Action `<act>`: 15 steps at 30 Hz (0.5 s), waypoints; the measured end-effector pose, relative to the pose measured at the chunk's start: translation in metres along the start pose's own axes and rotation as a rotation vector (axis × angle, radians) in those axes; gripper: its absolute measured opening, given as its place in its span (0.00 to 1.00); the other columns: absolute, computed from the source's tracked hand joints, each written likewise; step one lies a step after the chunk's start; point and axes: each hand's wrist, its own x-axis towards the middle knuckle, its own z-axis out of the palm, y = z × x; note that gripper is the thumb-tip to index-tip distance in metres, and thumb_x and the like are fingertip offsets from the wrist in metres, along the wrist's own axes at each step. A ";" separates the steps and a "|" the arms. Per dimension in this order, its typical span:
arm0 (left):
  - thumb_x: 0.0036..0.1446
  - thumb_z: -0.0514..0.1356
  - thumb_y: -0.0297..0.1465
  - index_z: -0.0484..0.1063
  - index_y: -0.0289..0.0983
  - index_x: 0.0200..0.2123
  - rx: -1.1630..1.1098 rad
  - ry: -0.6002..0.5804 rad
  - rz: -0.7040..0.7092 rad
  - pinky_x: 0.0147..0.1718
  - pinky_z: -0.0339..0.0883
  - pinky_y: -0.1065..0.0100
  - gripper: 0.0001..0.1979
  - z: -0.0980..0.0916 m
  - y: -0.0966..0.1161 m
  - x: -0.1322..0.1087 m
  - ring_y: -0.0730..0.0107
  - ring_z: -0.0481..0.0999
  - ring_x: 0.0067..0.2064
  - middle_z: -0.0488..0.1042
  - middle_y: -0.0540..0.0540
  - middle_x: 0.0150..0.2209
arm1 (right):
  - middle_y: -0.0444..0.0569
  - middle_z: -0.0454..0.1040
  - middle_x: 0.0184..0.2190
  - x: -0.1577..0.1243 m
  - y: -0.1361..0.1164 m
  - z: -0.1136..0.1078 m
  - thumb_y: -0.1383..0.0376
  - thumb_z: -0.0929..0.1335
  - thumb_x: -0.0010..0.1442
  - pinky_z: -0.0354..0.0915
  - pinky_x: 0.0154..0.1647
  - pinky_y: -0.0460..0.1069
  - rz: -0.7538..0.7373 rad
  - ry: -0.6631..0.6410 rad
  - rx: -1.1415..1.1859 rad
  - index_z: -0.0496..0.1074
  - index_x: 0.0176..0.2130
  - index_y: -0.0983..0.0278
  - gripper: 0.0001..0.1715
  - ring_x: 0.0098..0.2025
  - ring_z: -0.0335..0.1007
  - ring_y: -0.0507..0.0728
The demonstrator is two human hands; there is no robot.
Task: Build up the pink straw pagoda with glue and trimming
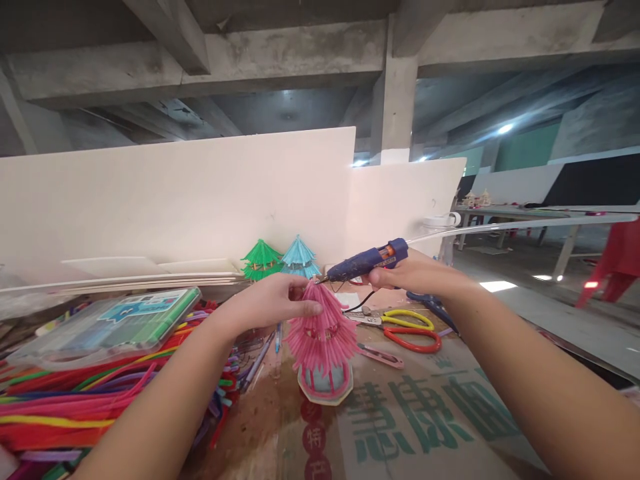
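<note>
In the middle of the table stands a small pink pavilion model (323, 347), its tiered roof made of pipe cleaners, on a pale octagonal base. My left hand (280, 300) grips the upper roof, thumb in front and fingers partly hidden behind. A blue hot glue gun (367, 261) is in my right hand (407, 275), its nozzle at the peak of the pink roof. A long clear glue stick (520, 225) sticks out of the gun's back end toward the right. Behind the model are a green pipe-cleaner roof (261, 260) and a light blue one (299, 257).
Colourful pipe cleaners (75, 400) and a plastic marker case (115, 327) cover the left side. Scissors with yellow and red handles (413, 330) and a pink utility knife (383, 355) lie right of the model on printed cardboard (425, 427). White boards (200, 200) stand behind.
</note>
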 end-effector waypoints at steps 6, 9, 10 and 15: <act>0.51 0.56 0.49 0.68 0.37 0.26 0.135 0.135 -0.036 0.23 0.50 0.71 0.20 0.010 0.007 -0.002 0.71 0.62 0.26 0.66 0.53 0.24 | 0.44 0.66 0.20 0.002 0.005 0.000 0.44 0.66 0.44 0.62 0.26 0.47 0.025 -0.013 0.058 0.65 0.23 0.62 0.24 0.26 0.64 0.53; 0.51 0.55 0.49 0.68 0.37 0.25 0.174 0.124 -0.047 0.23 0.50 0.71 0.20 0.012 0.008 -0.002 0.71 0.64 0.26 0.66 0.52 0.23 | 0.45 0.67 0.21 0.001 0.005 -0.001 0.45 0.66 0.43 0.64 0.27 0.48 0.035 -0.014 0.074 0.65 0.23 0.62 0.24 0.27 0.65 0.54; 0.52 0.55 0.48 0.67 0.37 0.25 0.183 0.121 -0.045 0.23 0.50 0.71 0.19 0.013 0.008 -0.002 0.71 0.64 0.26 0.66 0.52 0.23 | 0.45 0.67 0.21 0.001 0.005 -0.001 0.45 0.66 0.43 0.64 0.27 0.48 0.037 -0.012 0.073 0.65 0.23 0.62 0.23 0.27 0.66 0.54; 0.52 0.54 0.40 0.64 0.37 0.25 0.177 0.110 -0.037 0.24 0.51 0.71 0.13 0.010 0.007 -0.003 0.72 0.62 0.26 0.63 0.53 0.23 | 0.44 0.66 0.20 0.000 0.003 -0.001 0.46 0.65 0.43 0.65 0.26 0.48 0.060 -0.005 0.045 0.64 0.22 0.61 0.21 0.26 0.66 0.54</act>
